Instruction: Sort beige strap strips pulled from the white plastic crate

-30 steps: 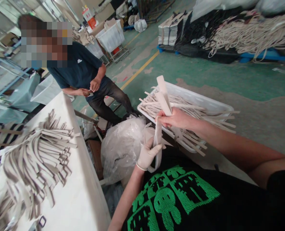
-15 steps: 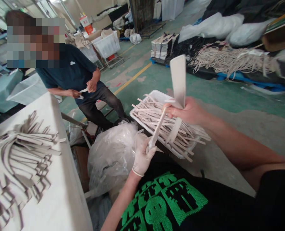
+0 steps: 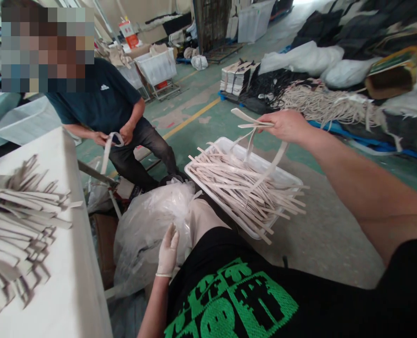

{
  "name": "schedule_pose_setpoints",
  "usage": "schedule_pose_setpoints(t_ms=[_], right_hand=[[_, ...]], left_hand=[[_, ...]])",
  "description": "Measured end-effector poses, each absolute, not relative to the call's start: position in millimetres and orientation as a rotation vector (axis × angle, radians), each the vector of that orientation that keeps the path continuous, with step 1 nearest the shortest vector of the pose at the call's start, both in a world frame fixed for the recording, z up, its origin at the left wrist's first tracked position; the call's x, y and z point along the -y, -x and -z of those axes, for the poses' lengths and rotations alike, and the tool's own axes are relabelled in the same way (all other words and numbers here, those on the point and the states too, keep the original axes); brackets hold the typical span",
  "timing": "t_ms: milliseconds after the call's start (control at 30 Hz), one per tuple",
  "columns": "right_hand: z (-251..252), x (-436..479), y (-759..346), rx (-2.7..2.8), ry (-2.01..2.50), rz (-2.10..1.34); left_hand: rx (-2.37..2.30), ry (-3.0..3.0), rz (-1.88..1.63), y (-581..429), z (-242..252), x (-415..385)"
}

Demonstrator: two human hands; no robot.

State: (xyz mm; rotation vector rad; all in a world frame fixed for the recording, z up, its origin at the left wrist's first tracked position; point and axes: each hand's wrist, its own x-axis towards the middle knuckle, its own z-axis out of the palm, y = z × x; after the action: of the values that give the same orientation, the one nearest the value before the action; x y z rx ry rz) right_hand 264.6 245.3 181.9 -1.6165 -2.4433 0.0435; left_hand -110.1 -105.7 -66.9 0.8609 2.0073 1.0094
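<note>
Factory workshop, by look of it — worn green floor point(image 3: 201, 131) with yellow line point(image 3: 190, 119), blue pallet point(image 3: 342, 130) heaped with pale cords point(image 3: 324, 103), white bin point(image 3: 157, 68) on metal frame. White worktop point(image 3: 64, 281) carries pile of pale strips point(image 3: 21, 220); tub point(image 3: 296, 180) brims with loose strips point(image 3: 229, 178) — co-worker point(image 3: 99, 89) handles band point(image 3: 107, 152) near worktop's far end.

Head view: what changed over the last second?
The left hand let go of the straps and moved away from the right hand. The right hand keeps hold, swung outward toward the far side of the tub. The co-worker's strap now shows a loop. Tub and table bundle look unchanged.
</note>
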Motion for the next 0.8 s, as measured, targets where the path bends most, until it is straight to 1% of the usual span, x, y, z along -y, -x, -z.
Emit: schedule_pose_setpoints(t_ms=[100, 200, 300, 433, 567, 633, 700, 800], right_hand=[[-154.7, -258.9, -263.6, 2.515, 1.686, -0.034], [-124.8, -262.6, -264.2, 2.643, 1.621, -0.099], [-103.5, -260.3, -269.0, 2.608, 1.648, -0.125], [-96.9, -250.4, -276.7, 2.415, 1.824, -0.219], [-98.2, -231.1, -274.3, 2.393, 1.876, -0.38], [-96.0, -221.8, -270.6, 2.406, 1.913, -0.427], [-92.3, -216.8, -268.3, 2.396, 1.997, -0.434], [-87.2, -218.2, -270.0, 2.398, 2.098, -0.471]], left_hand=[[-2.088, -0.83, -0.973, 124.6, 75.5, 115.2], [-2.168, -0.779, -0.939, 136.8, 83.5, 123.6], [-2.23, -0.76, -0.89, 148.0, 92.8, 131.7], [-2.258, -0.766, -0.825, 163.0, 105.4, 134.3], [-2.341, -0.753, -0.719, 169.2, 106.9, 122.3], [-2.385, -0.848, -0.572, 165.4, 104.5, 113.7], [-2.367, -0.997, -0.343, 158.4, 105.2, 105.5], [-2.337, -1.038, -0.26, 145.8, 112.2, 98.6]])
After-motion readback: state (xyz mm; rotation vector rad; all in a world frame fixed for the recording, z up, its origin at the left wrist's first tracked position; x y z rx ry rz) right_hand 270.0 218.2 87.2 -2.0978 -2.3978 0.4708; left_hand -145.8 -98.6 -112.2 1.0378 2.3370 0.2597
